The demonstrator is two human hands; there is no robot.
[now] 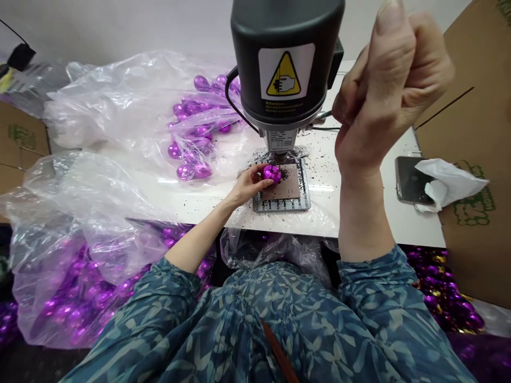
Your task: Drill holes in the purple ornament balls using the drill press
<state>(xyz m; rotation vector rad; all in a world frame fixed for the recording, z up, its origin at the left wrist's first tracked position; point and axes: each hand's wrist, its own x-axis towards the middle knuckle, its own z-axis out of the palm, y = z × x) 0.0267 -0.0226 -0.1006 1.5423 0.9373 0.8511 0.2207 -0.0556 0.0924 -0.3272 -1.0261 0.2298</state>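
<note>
A small purple mirror ball is pinched in the fingers of my left hand. It sits over a brown board on the slotted metal base of a bench drill press. The drill chuck is just above the ball; whether the bit touches it I cannot tell. My right hand, raised and close to the camera, is closed around the press's feed lever. Only a short metal piece of that lever shows; its grip is hidden in my fist. Dark chips litter the board.
More purple mirror balls lie in clear plastic on the white table. A plastic bag of them hangs front left. At right are a phone, crumpled tissue and a cardboard box. Purple and gold shiny pieces lie below.
</note>
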